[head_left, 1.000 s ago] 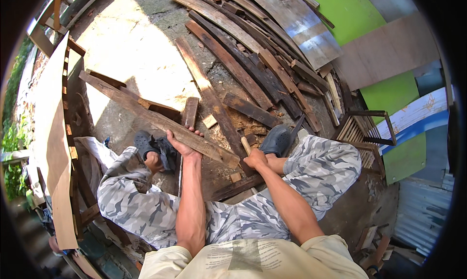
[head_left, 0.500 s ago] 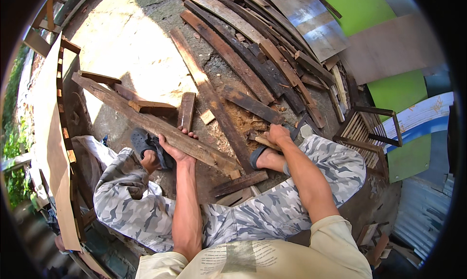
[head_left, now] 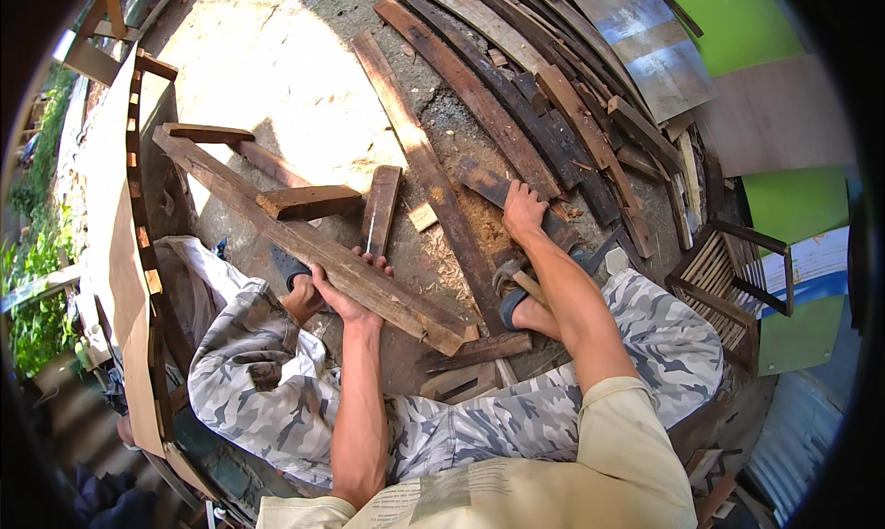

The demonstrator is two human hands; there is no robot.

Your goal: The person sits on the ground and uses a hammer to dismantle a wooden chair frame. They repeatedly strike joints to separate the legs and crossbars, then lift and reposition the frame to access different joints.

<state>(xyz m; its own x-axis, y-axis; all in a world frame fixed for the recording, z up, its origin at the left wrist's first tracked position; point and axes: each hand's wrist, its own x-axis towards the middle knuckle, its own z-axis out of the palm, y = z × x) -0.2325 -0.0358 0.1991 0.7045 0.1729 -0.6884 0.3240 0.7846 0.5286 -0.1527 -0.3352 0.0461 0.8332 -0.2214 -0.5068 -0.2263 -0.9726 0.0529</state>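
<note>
My left hand point(head_left: 352, 294) is closed around a long weathered wooden beam point(head_left: 304, 243), which slants from the far left toward the near middle. Its near end rests by a short dark wood offcut point(head_left: 479, 350). My right hand point(head_left: 525, 208) grips the edge of a short dark plank point(head_left: 484, 181), fingers over its top and the thumb side hidden. Under my right forearm a hammer point(head_left: 521, 276) with a wooden handle lies against my sandalled foot point(head_left: 527, 313). Short wood pieces point(head_left: 309, 200) sit beside the beam, joined or stacked, I cannot tell which.
A long brown plank point(head_left: 429, 170) lies between my feet. Beyond it, several long boards point(head_left: 479, 105) are piled to the right. A slatted wooden frame point(head_left: 728, 280) stands at right, near green panels point(head_left: 797, 197). A tall board point(head_left: 118, 243) walls the left side.
My right hand has left the hammer and moved up onto the short dark plank. My left hand still holds the beam; the view has shifted slightly.
</note>
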